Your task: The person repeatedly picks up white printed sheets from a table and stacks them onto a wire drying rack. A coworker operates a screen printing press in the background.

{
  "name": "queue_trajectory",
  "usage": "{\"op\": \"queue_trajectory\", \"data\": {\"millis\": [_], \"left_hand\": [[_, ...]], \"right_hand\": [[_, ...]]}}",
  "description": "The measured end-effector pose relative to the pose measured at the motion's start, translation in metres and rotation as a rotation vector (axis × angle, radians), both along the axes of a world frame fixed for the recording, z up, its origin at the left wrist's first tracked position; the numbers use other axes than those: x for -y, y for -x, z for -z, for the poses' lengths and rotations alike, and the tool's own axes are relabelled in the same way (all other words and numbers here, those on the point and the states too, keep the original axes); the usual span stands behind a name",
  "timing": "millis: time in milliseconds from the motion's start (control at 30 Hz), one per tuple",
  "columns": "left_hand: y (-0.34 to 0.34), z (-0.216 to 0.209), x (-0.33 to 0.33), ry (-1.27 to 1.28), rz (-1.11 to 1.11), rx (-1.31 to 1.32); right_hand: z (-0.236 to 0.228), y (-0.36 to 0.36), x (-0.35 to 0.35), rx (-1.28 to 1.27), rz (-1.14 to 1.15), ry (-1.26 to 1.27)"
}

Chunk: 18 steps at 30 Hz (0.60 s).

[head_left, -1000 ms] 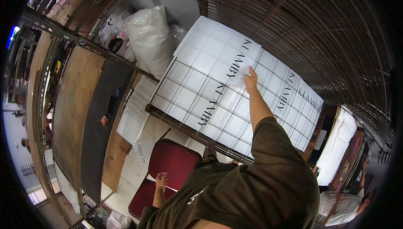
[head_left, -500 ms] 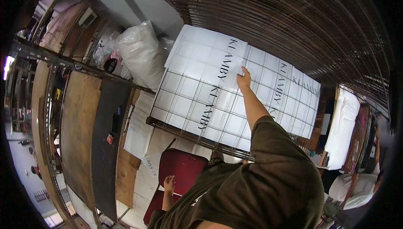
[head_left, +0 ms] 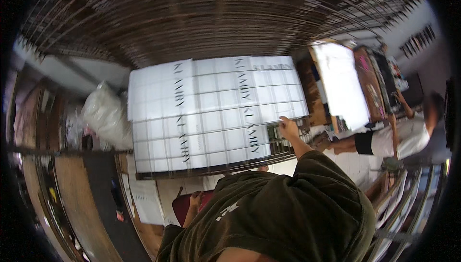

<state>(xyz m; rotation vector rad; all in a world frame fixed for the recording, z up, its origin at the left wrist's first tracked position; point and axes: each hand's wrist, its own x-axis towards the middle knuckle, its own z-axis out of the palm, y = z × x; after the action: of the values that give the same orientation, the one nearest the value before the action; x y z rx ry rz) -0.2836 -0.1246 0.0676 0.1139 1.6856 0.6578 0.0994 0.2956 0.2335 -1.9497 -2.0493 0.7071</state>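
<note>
Large white sheets (head_left: 211, 137) with dark lettering lie side by side, partly overlapping, on a wire rack shelf (head_left: 283, 149). Thin grid lines run across them. At the near right part of the shelf, my right hand (head_left: 291, 130) has thumb and fingers closed at the near edge of the rightmost sheet (head_left: 278, 89). Bare wires show below that edge. My left hand (head_left: 196, 199) hangs low beside a red chair (head_left: 181, 208), fingers loosely bent and apart, slightly blurred, with nothing seen in it.
Raised wire shelves (head_left: 201, 22) arch over the far side. A stuffed plastic bag (head_left: 106, 118) sits at left, near a long wooden table (head_left: 79, 190). At right, a person in a white shirt (head_left: 408, 137) works by a table with a white cover (head_left: 342, 84).
My view has swung to the right. My right hand has moved from the middle sheets to the near right edge, where wires are now exposed. My left hand stays low.
</note>
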Motion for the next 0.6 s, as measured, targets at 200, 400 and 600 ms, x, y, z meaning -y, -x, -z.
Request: {"op": "queue_trajectory", "data": {"millis": [200,400,600], "left_hand": [[-0.034,-0.024,-0.091,-0.084,0.419,-0.118],[-0.072,-0.013,-0.135,-0.273,0.838,-0.222],[-0.103,-0.001,-0.142,-0.513,1.121,-0.344]], "right_hand": [[-0.007,-0.155,0.044,0.026,0.427,-0.119],[0.019,-0.251,0.070,-0.150,0.585,-0.202],[0.066,-0.362,0.038,-0.424,0.790,-0.373]]}}
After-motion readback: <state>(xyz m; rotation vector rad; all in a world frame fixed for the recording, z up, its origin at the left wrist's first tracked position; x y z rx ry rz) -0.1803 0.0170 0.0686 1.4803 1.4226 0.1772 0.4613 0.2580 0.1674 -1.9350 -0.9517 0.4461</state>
